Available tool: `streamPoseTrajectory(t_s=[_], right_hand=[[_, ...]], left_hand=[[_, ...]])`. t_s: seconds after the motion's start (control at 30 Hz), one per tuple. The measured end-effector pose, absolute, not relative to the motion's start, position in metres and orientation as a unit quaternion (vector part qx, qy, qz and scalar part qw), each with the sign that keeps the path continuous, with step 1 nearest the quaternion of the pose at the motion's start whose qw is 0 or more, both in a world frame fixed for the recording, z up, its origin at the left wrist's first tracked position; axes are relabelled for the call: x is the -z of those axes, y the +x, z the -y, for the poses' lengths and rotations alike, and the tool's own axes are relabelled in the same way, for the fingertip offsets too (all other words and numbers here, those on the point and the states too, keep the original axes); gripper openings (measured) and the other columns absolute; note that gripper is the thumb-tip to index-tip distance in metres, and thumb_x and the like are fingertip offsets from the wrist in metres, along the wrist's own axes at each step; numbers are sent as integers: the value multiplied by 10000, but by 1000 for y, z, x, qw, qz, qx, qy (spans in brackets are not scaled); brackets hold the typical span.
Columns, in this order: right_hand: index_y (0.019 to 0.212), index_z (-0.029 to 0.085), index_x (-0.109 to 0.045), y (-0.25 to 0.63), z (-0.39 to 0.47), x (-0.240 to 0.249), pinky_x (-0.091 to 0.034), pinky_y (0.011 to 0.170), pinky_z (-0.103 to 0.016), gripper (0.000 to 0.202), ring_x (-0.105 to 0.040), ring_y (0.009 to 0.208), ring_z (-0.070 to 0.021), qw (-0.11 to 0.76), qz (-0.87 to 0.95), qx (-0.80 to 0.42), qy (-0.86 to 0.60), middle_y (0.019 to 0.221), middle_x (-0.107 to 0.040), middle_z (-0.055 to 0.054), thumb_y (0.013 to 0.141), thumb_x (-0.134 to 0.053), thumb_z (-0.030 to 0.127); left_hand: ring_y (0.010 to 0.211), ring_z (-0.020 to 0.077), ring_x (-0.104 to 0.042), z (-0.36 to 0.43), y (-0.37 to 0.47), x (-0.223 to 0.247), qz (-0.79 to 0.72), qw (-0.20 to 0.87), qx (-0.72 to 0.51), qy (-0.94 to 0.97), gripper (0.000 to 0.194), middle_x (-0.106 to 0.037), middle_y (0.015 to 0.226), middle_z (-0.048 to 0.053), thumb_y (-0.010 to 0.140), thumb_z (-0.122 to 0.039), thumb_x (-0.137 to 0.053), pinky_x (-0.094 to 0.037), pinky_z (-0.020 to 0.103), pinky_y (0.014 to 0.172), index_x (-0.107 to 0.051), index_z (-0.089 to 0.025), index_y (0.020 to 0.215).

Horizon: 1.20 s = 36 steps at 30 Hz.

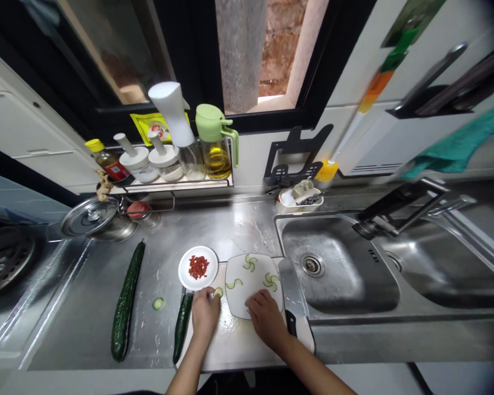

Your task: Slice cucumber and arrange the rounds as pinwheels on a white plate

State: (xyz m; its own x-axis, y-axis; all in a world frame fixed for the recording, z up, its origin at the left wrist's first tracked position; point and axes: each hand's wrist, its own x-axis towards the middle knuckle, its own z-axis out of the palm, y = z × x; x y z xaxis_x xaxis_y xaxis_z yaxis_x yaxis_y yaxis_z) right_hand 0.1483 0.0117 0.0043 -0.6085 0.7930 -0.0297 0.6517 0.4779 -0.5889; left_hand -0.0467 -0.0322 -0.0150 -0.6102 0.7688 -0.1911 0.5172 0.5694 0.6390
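Note:
A square white plate lies on the cutting board, with several curved cucumber slices arranged in swirls on it. My left hand pinches a small cucumber slice just left of the plate. Over the plate's lower right part is my right hand, its fingertips together on the surface; part of a green slice shows beside them, and what they hold is too small to name. A round white plate bears red pieces. Beside my left wrist lies a cut cucumber.
A knife lies right of the square plate, its black handle toward me. A whole cucumber and a loose slice are on the left counter. Right are the sinks; a seasoning rack stands behind.

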Motion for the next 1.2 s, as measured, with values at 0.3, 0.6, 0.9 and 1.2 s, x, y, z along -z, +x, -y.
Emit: streamPoseTrajectory(t_s=[0.3, 0.6, 0.9, 1.2], right_hand=[[877, 193, -644, 147, -13, -9, -379, 834, -339, 230, -473, 939, -211, 130, 843, -300, -427, 889, -616, -63, 809, -454, 81], [944, 183, -629, 126, -22, -8, -382, 867, -353, 262, -529, 931, -207, 185, 789, -394, -432, 936, -643, -62, 769, -453, 102], [711, 206, -618, 114, -25, -22, -395, 736, -266, 96, -567, 790, -165, 159, 715, -488, -474, 741, -640, -2, 735, -529, 182], [678, 196, -600, 117, -22, -34, -375, 684, -238, 94, -542, 703, -134, 175, 718, -507, -444, 676, -611, 14, 734, -534, 163]], left_hand=[[606, 152, -557, 33, -45, 9, -826, 292, -320, 359, 164, -627, 646, 13, 745, -336, -520, -396, 243, 624, -599, -195, 714], [521, 87, -412, 43, -44, -2, -725, 448, -392, 347, 319, -500, 556, -36, 666, -456, -658, -328, 202, 529, -659, -144, 733], [524, 55, -374, 39, -40, -4, -635, 588, -423, 267, 399, -507, 568, -44, 576, -473, -757, -259, 191, 513, -650, -123, 735], [436, 14, -348, 40, -36, -5, -579, 704, -407, 57, 490, -507, 592, -49, 621, -580, -694, -165, 168, 440, -571, -136, 789]])
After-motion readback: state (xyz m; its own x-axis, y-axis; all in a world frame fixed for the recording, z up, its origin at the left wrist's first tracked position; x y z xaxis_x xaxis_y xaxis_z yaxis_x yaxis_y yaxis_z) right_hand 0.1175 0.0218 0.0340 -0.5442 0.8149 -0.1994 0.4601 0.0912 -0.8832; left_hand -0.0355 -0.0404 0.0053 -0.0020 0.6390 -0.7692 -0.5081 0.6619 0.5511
